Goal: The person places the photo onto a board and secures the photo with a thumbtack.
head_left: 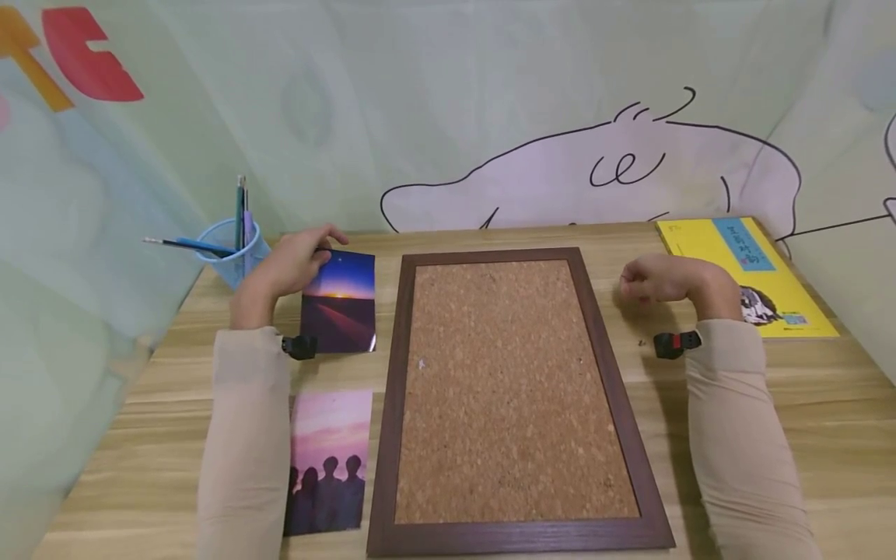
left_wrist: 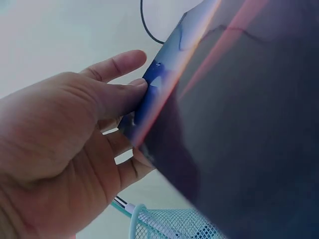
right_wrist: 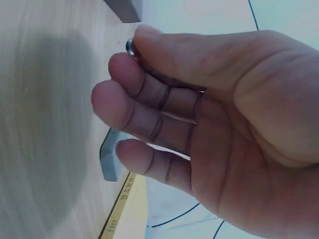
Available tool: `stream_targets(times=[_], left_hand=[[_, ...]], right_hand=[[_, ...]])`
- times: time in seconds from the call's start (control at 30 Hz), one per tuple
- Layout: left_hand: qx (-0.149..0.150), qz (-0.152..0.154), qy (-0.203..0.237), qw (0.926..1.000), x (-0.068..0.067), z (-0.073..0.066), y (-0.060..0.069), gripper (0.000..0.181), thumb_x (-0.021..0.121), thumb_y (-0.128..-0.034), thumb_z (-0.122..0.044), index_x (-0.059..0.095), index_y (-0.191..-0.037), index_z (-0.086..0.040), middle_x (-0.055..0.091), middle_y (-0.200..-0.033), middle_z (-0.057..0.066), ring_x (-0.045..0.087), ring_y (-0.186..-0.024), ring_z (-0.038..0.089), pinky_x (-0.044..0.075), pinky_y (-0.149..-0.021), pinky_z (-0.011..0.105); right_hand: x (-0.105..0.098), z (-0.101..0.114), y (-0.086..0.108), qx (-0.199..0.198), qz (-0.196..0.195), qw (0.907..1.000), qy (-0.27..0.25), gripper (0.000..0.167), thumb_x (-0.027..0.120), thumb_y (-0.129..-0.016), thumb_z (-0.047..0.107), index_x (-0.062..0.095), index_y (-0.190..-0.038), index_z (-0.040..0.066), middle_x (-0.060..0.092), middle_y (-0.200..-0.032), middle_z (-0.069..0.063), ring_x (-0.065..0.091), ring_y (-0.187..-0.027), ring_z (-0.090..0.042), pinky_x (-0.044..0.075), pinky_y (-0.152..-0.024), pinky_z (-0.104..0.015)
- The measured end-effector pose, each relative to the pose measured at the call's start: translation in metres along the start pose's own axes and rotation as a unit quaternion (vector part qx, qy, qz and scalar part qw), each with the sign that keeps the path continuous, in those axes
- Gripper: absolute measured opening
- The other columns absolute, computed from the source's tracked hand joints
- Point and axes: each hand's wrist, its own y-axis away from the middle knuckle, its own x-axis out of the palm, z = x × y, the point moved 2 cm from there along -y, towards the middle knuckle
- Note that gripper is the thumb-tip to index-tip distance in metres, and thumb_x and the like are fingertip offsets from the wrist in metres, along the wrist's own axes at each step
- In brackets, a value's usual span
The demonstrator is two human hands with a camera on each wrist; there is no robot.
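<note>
Thumb and fingers of the left hand (head_left: 290, 260) pinch the far-left corner of a glossy blue-and-purple sunset photo (head_left: 339, 309), left of the brown-framed cork board (head_left: 518, 389); the right hand (head_left: 668, 278) pinches a small silvery metal piece (right_wrist: 130, 47), perhaps a pin. Light edge pressure should avoid creasing. The photo's long axis runs near to far, sky end farthest.

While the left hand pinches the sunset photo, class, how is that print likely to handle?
The sunset photo looks thin, so probably light and bendable. Its glossy reflections suggest it could slip. Held near one corner by the left hand, it may swing or sag.
</note>
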Motion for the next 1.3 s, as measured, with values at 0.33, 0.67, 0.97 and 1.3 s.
stream_targets(times=[0.33,0.67,0.97,1.3], left_hand=[[-0.017,-0.022,0.028,0.9992,-0.011,-0.004,0.006,0.034,0.046,-0.1017,0.005,0.052,-0.134,-0.004,0.058,-0.126,0.030,0.056,-0.115,0.043,0.042,-0.095,0.057],[-0.031,-0.047,0.036,0.9978,-0.017,-0.004,0.010,0.037,0.041,-0.1050,-0.001,0.047,-0.141,-0.008,0.055,-0.129,0.030,0.056,-0.106,0.041,0.042,-0.088,0.056],[-0.043,-0.072,0.041,0.9956,-0.024,0.002,0.016,0.041,0.042,-0.1065,-0.007,0.042,-0.147,-0.012,0.054,-0.131,0.029,0.056,-0.103,0.041,0.041,-0.085,0.055],[-0.062,-0.097,0.053,0.9920,-0.026,0.002,0.021,0.041,0.040,-0.1076,-0.010,0.041,-0.148,-0.013,0.053,-0.132,0.027,0.055,-0.101,0.040,0.041,-0.083,0.054]], right_hand=[[-0.007,0.009,0.004,-0.043,-0.066,0.9968,-0.012,0.011,0.047,-0.104,0.002,0.054,-0.097,-0.002,0.055,-0.084,-0.008,0.055,-0.077,-0.022,0.043,-0.065,-0.032],[-0.009,0.017,0.006,-0.037,-0.087,0.9947,-0.039,0.008,0.047,-0.102,0.003,0.054,-0.100,-0.002,0.056,-0.087,-0.010,0.058,-0.079,-0.024,0.043,-0.066,-0.033],[-0.011,0.017,0.008,-0.042,-0.105,0.9923,-0.051,0.009,0.047,-0.104,0.005,0.054,-0.103,-0.002,0.057,-0.090,-0.014,0.061,-0.080,-0.025,0.045,-0.067,-0.035],[-0.010,0.017,0.008,-0.050,-0.128,0.9894,-0.047,0.008,0.052,-0.104,0.007,0.056,-0.103,0.000,0.057,-0.086,-0.009,0.059,-0.080,-0.025,0.043,-0.064,-0.031]])
